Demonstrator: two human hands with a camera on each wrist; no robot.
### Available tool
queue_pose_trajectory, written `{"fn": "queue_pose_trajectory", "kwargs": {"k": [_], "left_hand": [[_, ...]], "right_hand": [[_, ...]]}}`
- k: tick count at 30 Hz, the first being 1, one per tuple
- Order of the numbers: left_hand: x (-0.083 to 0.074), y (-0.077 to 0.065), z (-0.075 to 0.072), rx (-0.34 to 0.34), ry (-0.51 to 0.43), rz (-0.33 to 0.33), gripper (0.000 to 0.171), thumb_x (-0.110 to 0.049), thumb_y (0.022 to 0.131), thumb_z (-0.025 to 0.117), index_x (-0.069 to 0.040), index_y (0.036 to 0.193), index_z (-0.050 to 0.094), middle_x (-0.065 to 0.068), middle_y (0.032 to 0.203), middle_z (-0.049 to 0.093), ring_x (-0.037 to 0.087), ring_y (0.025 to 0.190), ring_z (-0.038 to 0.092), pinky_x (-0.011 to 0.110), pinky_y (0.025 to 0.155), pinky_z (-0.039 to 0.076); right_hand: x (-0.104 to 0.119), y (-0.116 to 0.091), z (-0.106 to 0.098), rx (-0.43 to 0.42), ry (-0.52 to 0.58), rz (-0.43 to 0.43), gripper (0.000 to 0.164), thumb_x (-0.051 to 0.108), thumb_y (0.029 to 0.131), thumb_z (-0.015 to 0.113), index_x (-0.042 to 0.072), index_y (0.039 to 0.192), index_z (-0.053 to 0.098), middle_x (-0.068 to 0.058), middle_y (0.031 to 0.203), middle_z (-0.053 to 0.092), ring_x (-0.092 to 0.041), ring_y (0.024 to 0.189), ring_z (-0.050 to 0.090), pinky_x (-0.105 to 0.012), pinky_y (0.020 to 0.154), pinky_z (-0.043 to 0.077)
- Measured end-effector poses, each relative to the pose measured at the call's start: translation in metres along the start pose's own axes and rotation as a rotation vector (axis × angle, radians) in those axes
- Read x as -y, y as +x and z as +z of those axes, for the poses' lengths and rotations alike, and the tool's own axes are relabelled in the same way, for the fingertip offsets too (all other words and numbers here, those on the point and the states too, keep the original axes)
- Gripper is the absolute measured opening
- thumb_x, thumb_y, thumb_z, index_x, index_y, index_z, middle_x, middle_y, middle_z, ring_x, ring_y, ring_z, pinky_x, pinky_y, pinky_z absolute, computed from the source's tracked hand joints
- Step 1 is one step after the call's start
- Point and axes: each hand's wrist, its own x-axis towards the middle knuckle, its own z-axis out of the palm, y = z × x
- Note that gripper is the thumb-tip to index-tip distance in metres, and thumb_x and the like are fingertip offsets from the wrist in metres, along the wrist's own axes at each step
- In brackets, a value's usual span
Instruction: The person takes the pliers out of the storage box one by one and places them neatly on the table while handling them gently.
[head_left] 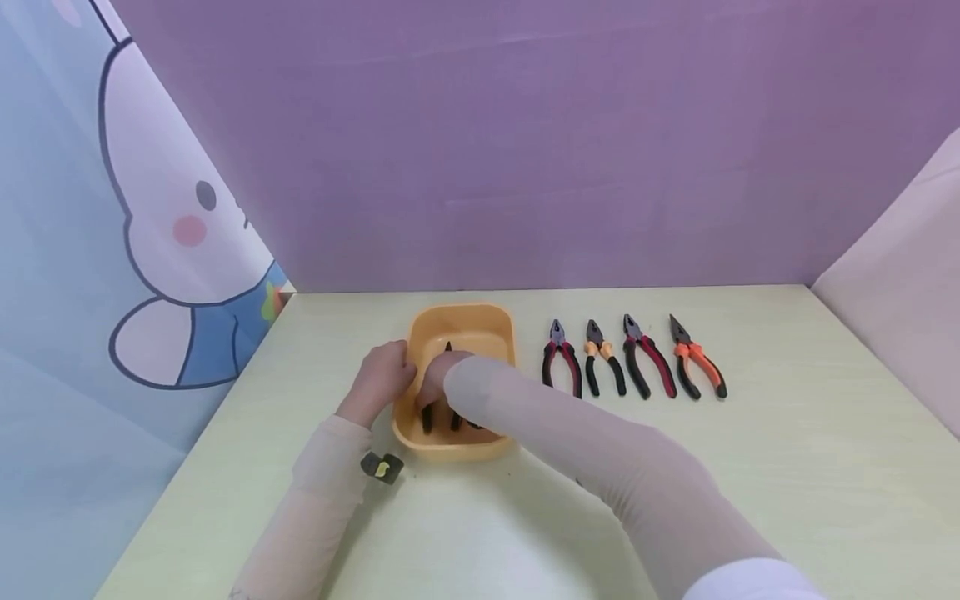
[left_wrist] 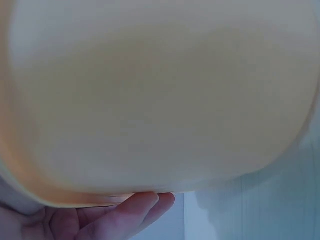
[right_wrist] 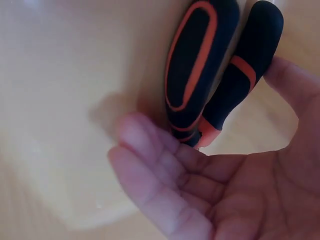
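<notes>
An orange-yellow plastic bin (head_left: 454, 452) stands on the table, its left rim gripped by my left hand (head_left: 382, 382). In the left wrist view, the fingers (left_wrist: 145, 202) of that hand lie against the edge of the bin wall. My right hand (head_left: 438, 379) reaches down into the bin. There, black-and-orange pliers (right_wrist: 192, 60) sit between its thumb and curled fingers, handles showing and jaws hidden. Further black handles (head_left: 456, 421) lie in the bin, partly covered by the right hand and sleeve.
Right of the bin, several pliers lie in a row, jaws pointing away: red-and-black pliers (head_left: 557, 333), small orange-and-black pliers (head_left: 595, 333), larger red-and-black pliers (head_left: 633, 329) and orange long-nose pliers (head_left: 681, 333). A purple backdrop (head_left: 525, 150) rises behind the table (head_left: 810, 467).
</notes>
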Motion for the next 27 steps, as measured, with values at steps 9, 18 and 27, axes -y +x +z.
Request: {"fn": "queue_pose_trajectory", "kwargs": {"k": [9, 18, 27], "left_hand": [[0.000, 0.000, 0.001, -0.023, 0.024, 0.022, 0.004, -0.001, 0.084, 0.050, 0.000, 0.080, 0.050, 0.009, 0.068, 0.048, 0.021, 0.059, 0.047, 0.027, 0.051, 0.040], [0.001, 0.000, 0.003, -0.019, 0.007, 0.009, 0.005, -0.002, 0.084, 0.050, -0.001, 0.080, 0.050, 0.010, 0.069, 0.050, 0.021, 0.060, 0.049, 0.027, 0.052, 0.042], [0.002, 0.002, 0.003, -0.029, 0.018, 0.023, 0.006, -0.001, 0.084, 0.050, -0.001, 0.078, 0.050, 0.009, 0.067, 0.048, 0.021, 0.059, 0.048, 0.027, 0.051, 0.040]], "right_hand": [[-0.004, 0.010, -0.003, -0.053, 0.034, 0.028, 0.012, 0.025, 0.075, 0.076, 0.017, 0.081, 0.070, 0.001, 0.109, 0.057, -0.022, 0.095, 0.053, -0.045, 0.080, 0.048], [-0.007, 0.007, -0.007, -0.027, 0.063, 0.019, 0.009, 0.024, 0.074, 0.076, 0.019, 0.079, 0.071, 0.001, 0.114, 0.056, -0.022, 0.097, 0.052, -0.045, 0.080, 0.049], [-0.005, 0.010, -0.014, -0.048, -0.116, -0.037, 0.018, 0.032, 0.076, 0.074, 0.017, 0.086, 0.071, 0.005, 0.108, 0.059, -0.015, 0.093, 0.054, -0.034, 0.081, 0.049]]}}
